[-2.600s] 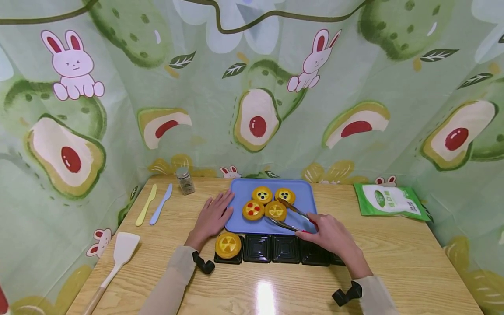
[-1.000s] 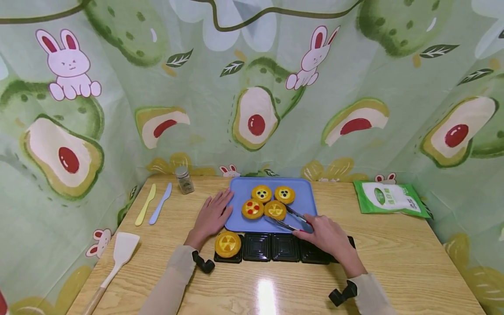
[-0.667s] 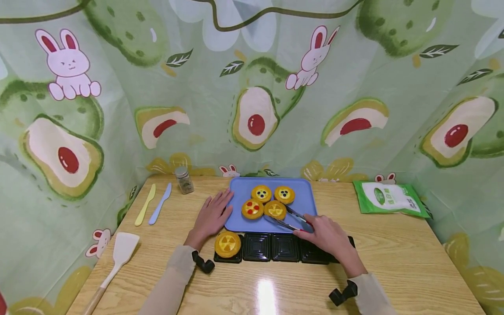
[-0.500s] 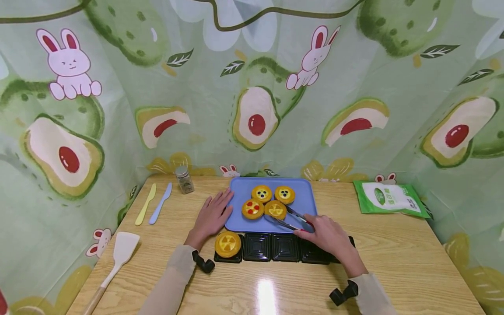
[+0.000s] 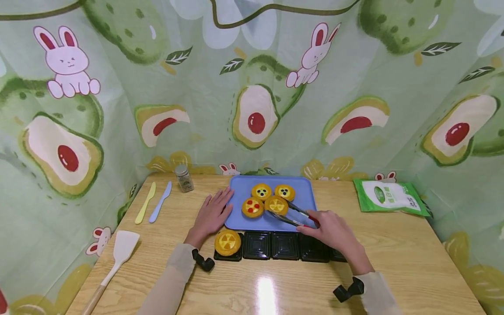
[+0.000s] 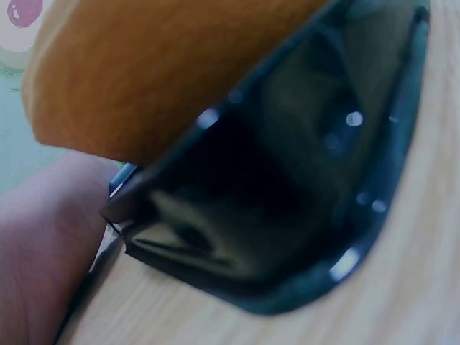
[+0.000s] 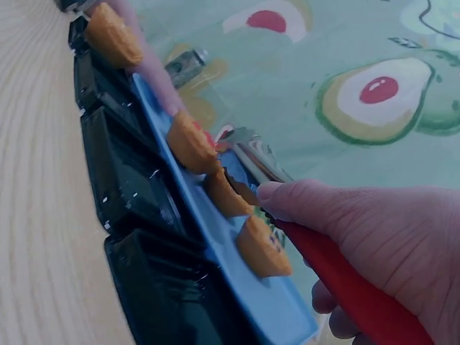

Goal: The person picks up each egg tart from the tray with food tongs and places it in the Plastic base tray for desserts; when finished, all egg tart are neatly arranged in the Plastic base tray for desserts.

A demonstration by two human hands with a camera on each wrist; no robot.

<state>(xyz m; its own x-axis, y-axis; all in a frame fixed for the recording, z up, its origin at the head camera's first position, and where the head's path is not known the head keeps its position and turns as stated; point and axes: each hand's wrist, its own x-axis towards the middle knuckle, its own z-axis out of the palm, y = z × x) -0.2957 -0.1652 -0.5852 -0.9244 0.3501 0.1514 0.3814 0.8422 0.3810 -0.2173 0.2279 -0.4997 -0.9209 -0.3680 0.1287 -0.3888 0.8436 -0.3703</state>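
Note:
My right hand (image 5: 334, 229) grips red-handled metal tongs (image 5: 291, 221). Their arms straddle a fruit-wedge egg tart (image 5: 276, 204), which overlaps its neighbours in the head view. Close around it on the blue tray (image 5: 303, 192) sit a tart with red berries (image 5: 252, 207) and two with dark berries, one at the back (image 5: 261, 192) and one at the right (image 5: 285, 192). My left hand (image 5: 212, 214) lies flat with fingers spread, fingertips at the tray's left edge. In the right wrist view, thumb and fingers hold the red handle (image 7: 330, 269).
A row of black square plastic cups (image 5: 257, 246) runs along the tray's front; the leftmost carries another tart (image 5: 228, 243). Leftward are a yellow knife (image 5: 145, 203), a blue knife (image 5: 160, 202), a shaker (image 5: 183, 178) and a spatula (image 5: 124, 249). A green bag (image 5: 390, 197) lies at right.
The tongs came down from the right-rear tart to the fruit-wedge tart. Since half a second ago that tart has shifted slightly up in view, and my right hand slightly right. My left hand stays.

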